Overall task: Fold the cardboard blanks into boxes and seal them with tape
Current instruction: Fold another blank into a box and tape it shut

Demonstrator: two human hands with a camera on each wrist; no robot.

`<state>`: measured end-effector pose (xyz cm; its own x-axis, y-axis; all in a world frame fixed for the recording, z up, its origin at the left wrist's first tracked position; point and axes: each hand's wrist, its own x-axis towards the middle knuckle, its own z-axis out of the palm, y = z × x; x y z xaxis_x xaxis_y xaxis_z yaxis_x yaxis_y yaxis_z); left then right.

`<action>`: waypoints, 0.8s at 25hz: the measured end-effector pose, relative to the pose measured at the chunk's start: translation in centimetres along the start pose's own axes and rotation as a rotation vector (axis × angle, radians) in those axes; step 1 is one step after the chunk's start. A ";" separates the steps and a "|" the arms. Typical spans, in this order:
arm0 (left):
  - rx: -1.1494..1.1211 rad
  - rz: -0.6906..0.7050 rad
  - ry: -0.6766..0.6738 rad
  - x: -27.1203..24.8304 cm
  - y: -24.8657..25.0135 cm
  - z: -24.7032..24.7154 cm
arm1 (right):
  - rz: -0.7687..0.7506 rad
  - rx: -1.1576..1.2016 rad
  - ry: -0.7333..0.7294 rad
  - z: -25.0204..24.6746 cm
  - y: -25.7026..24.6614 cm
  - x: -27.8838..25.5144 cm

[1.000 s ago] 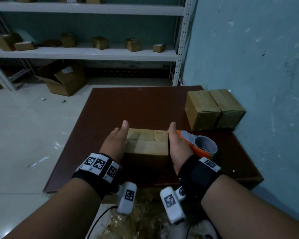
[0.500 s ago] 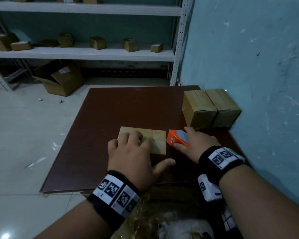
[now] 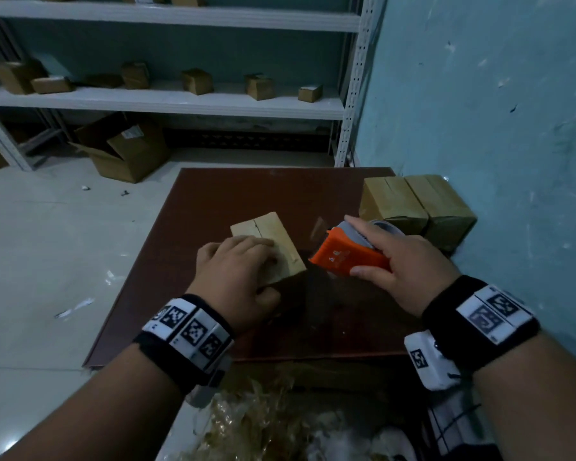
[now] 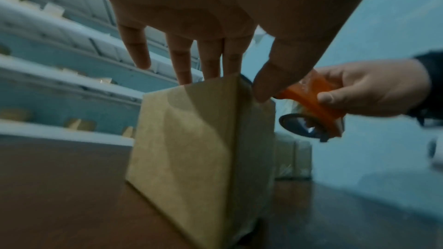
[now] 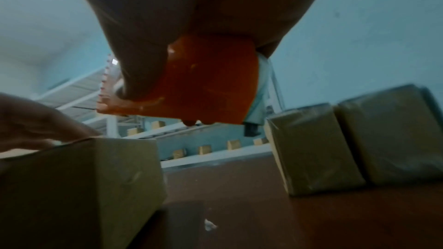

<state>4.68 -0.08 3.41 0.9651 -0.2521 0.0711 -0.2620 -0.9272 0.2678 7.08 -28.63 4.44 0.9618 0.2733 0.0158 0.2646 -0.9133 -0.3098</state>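
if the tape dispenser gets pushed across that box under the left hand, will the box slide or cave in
Probably light and apt to slide: the box is small plain cardboard on a smooth table, so the left hand resting on top likely steadies it. The top flaps meet at an untaped seam, so they may give under the tape dispenser.

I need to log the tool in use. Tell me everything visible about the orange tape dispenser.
The tape dispenser is an orange plastic shell round a grey-cored tape roll, with a toothed cutting edge at its front. The right hand grips it, thumb on the near side and fingers over the roll, holding it clear of the table, to the right of the box under the left hand. It touches nothing else.
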 end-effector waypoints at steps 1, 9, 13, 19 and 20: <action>-0.160 -0.008 0.065 -0.1 0.0 0.0 | -0.029 -0.025 -0.008 -0.3 -0.6 -0.3; -0.763 0.043 0.131 -0.4 0.5 -1.0 | -0.246 -0.081 -0.077 0.1 -2.6 -0.6; -0.546 0.034 0.242 -0.7 0.4 -0.6 | -0.235 -0.104 -0.057 -0.2 -2.3 -0.7; -0.485 -0.131 0.295 -2.9 0.6 0.3 | -0.175 0.009 -0.016 -0.8 0.1 -0.5; -0.494 -0.167 0.300 -3.1 0.1 0.2 | -0.154 0.016 0.004 -1.0 0.8 -0.4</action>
<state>1.65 0.53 3.04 0.9703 0.0417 0.2385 -0.1445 -0.6906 0.7087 6.97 -29.77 5.15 0.9104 0.4082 0.0679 0.4075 -0.8558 -0.3187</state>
